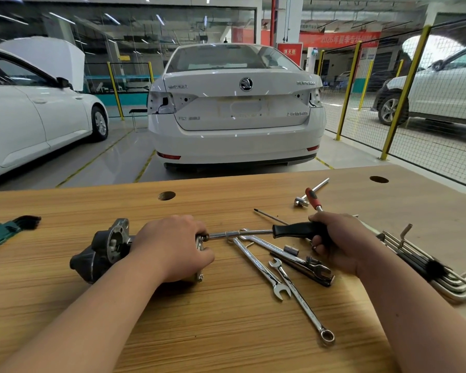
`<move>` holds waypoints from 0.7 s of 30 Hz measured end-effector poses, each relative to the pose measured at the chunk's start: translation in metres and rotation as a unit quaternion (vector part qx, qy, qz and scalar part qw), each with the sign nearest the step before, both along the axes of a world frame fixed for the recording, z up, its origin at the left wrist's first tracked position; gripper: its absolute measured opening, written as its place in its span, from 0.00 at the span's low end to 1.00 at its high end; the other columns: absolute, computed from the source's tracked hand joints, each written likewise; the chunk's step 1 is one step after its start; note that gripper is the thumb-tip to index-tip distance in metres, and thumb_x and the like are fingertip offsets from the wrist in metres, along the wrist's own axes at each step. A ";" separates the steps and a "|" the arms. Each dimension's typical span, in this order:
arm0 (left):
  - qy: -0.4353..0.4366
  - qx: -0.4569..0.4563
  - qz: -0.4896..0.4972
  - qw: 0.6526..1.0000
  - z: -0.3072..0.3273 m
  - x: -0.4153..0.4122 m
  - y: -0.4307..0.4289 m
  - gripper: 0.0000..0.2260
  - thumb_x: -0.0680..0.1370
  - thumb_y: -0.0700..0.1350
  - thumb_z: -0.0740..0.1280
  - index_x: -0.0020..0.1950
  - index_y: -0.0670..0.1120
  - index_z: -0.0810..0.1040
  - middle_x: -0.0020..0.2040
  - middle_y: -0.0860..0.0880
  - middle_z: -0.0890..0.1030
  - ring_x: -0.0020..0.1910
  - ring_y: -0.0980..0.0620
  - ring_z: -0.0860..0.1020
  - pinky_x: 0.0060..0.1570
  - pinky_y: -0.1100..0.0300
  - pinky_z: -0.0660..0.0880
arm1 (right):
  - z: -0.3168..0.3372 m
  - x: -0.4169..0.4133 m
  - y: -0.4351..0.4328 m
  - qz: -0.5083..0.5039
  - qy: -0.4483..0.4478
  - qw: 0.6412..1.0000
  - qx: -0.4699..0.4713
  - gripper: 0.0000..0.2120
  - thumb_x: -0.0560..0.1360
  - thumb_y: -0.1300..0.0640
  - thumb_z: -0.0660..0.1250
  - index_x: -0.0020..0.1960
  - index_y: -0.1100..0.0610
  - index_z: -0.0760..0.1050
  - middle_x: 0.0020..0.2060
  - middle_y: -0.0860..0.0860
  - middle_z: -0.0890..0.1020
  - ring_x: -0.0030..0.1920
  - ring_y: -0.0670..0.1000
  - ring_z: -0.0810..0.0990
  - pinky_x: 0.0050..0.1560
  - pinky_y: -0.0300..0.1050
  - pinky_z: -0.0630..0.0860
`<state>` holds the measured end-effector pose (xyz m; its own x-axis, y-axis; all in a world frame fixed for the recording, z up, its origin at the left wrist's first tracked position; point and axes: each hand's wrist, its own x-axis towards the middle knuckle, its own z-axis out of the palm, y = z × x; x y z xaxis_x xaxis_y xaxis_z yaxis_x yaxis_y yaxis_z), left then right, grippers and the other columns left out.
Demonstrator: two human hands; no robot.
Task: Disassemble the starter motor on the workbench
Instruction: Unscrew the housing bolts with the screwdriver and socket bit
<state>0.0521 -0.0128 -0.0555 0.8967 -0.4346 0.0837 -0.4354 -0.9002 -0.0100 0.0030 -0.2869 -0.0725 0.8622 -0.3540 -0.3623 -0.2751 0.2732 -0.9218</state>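
Note:
The starter motor (102, 250) lies on its side on the wooden workbench (226, 332), its dark nose housing pointing left. My left hand (172, 246) grips the motor's body and hides most of it; only the metal rear end shows by my fingers. My right hand (336, 239) holds the black handle of a socket driver (291, 230). The driver's steel shaft runs left, and its tip meets the motor's rear end at my left fingertips.
Several combination wrenches (264, 267) lie between my hands. A red-handled driver (313, 197), a T-bar (311, 191) and a thin screwdriver (271, 217) sit behind. Hex key sets lie at the far right (431, 267) and far left (6, 228). A white car (237, 109) stands beyond the bench.

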 end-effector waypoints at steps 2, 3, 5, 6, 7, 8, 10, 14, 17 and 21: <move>-0.002 0.000 -0.001 1.000 0.000 -0.001 0.001 0.22 0.70 0.64 0.59 0.62 0.61 0.73 0.57 0.61 0.75 0.54 0.57 0.73 0.45 0.57 0.71 | 0.000 0.000 0.001 0.002 0.000 1.000 0.003 0.05 0.79 0.59 0.64 0.51 0.61 0.70 0.20 0.52 0.77 0.20 0.46 0.73 0.18 0.37 0.70; -0.002 -0.001 -0.001 1.000 0.000 -0.001 0.001 0.22 0.70 0.64 0.59 0.62 0.61 0.73 0.57 0.61 0.75 0.54 0.57 0.73 0.45 0.57 0.71 | 0.000 0.000 0.001 0.000 -0.002 1.000 0.005 0.05 0.80 0.59 0.64 0.51 0.61 0.70 0.20 0.52 0.77 0.19 0.46 0.73 0.18 0.37 0.70; 0.001 -0.002 0.002 1.000 -0.001 -0.001 0.001 0.22 0.69 0.64 0.59 0.62 0.62 0.73 0.57 0.61 0.75 0.53 0.57 0.73 0.45 0.57 0.72 | 0.000 0.001 0.001 0.000 -0.005 1.000 0.002 0.05 0.80 0.59 0.64 0.51 0.61 0.70 0.20 0.52 0.77 0.19 0.46 0.73 0.19 0.37 0.70; 0.001 -0.001 0.002 1.000 0.000 -0.001 0.001 0.22 0.69 0.64 0.58 0.61 0.62 0.73 0.57 0.61 0.75 0.53 0.57 0.73 0.45 0.57 0.72 | 0.000 0.002 0.001 0.001 -0.004 1.000 -0.008 0.06 0.80 0.58 0.64 0.51 0.61 0.70 0.20 0.52 0.77 0.19 0.46 0.73 0.19 0.37 0.71; 0.003 -0.003 0.002 1.000 0.000 -0.001 0.001 0.22 0.69 0.64 0.58 0.61 0.62 0.73 0.57 0.61 0.75 0.53 0.57 0.73 0.45 0.57 0.72 | 0.001 0.002 0.001 0.007 0.003 1.000 -0.025 0.08 0.80 0.57 0.65 0.52 0.62 0.71 0.20 0.53 0.77 0.19 0.46 0.73 0.19 0.37 0.71; 0.006 -0.004 0.003 1.000 0.000 -0.001 0.000 0.22 0.69 0.64 0.58 0.61 0.62 0.73 0.56 0.61 0.75 0.52 0.57 0.73 0.45 0.57 0.73 | 0.001 0.001 0.001 0.018 0.015 0.999 -0.049 0.10 0.80 0.55 0.64 0.53 0.63 0.72 0.21 0.53 0.77 0.19 0.47 0.74 0.20 0.37 0.71; 0.003 -0.004 0.000 1.000 -0.001 0.000 0.000 0.22 0.69 0.65 0.58 0.61 0.62 0.73 0.56 0.61 0.75 0.52 0.57 0.73 0.45 0.57 0.74 | 0.005 0.002 0.000 0.053 0.047 0.993 -0.094 0.14 0.81 0.52 0.62 0.53 0.64 0.74 0.25 0.57 0.80 0.20 0.49 0.74 0.20 0.38 0.71; 0.004 -0.014 -0.005 1.000 -0.002 0.001 0.003 0.23 0.68 0.66 0.58 0.61 0.62 0.73 0.55 0.62 0.75 0.51 0.58 0.73 0.46 0.58 0.73 | 0.012 -0.001 -0.006 0.111 0.099 0.978 -0.147 0.20 0.82 0.48 0.58 0.51 0.66 0.75 0.28 0.58 0.80 0.23 0.52 0.76 0.22 0.41 0.71; 0.001 -0.020 -0.009 1.000 -0.001 0.000 0.004 0.23 0.68 0.66 0.58 0.60 0.62 0.74 0.54 0.63 0.75 0.51 0.58 0.73 0.45 0.58 0.72 | 0.015 0.000 -0.008 0.125 0.129 0.955 -0.234 0.22 0.82 0.45 0.57 0.46 0.63 0.76 0.27 0.55 0.77 0.21 0.51 0.73 0.23 0.39 0.67; -0.001 -0.031 -0.007 0.999 -0.001 -0.001 0.005 0.21 0.68 0.64 0.59 0.58 0.62 0.75 0.53 0.63 0.75 0.50 0.59 0.73 0.45 0.58 0.71 | 0.014 0.003 -0.009 0.119 0.138 0.946 -0.269 0.19 0.81 0.46 0.58 0.43 0.60 0.75 0.21 0.50 0.73 0.18 0.47 0.66 0.20 0.35 0.62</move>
<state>0.0516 -0.0074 -0.0566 0.8904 -0.4409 0.1132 -0.4479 -0.8930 0.0452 0.0059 -0.2956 -0.0584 0.8395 -0.3600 -0.4070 -0.5201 -0.3154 -0.7937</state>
